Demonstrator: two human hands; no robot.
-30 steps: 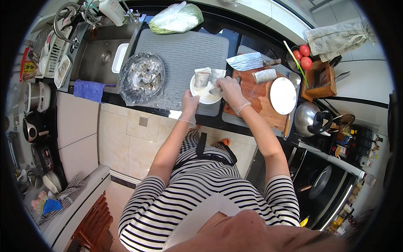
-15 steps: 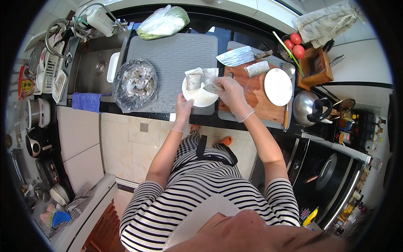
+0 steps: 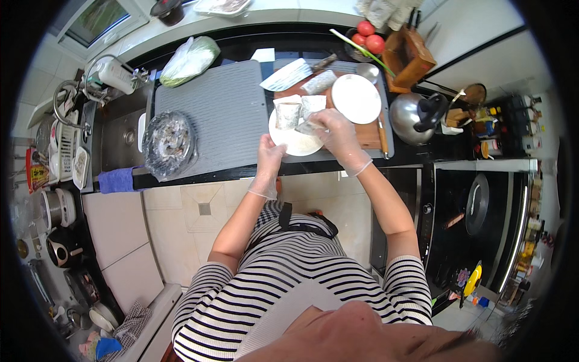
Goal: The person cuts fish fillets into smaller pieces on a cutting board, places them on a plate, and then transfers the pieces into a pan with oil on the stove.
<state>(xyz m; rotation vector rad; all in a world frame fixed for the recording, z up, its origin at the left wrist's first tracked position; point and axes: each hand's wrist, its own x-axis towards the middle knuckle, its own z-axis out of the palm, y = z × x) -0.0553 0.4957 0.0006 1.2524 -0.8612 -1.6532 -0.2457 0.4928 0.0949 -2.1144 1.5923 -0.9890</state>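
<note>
My left hand (image 3: 271, 158), in a clear plastic glove, grips the near left rim of a white plate (image 3: 295, 146) dusted with white powder. Two silvery fish pieces (image 3: 287, 115) with powdery edges stand side by side at the plate's far part. My right hand (image 3: 338, 135), also gloved, pinches another fish piece (image 3: 308, 127) over the plate's right side. The plate is above the near left part of the wooden cutting board (image 3: 369, 134); whether it rests there I cannot tell. One more fish piece (image 3: 319, 82) lies on the board, beside a cleaver (image 3: 286, 75).
A second white plate (image 3: 356, 99) sits on the board. To the right stand a steel kettle (image 3: 412, 118) and a wooden knife block (image 3: 411, 59). On the left are a grey ridged mat (image 3: 226, 114), a plastic-covered bowl (image 3: 170, 145), a wrapped cabbage (image 3: 190, 61) and the sink (image 3: 118, 130).
My body and view have shifted to the right. The powdered plate has gone with my hands from the grey mat to over the wooden board. Both hands keep their holds.
</note>
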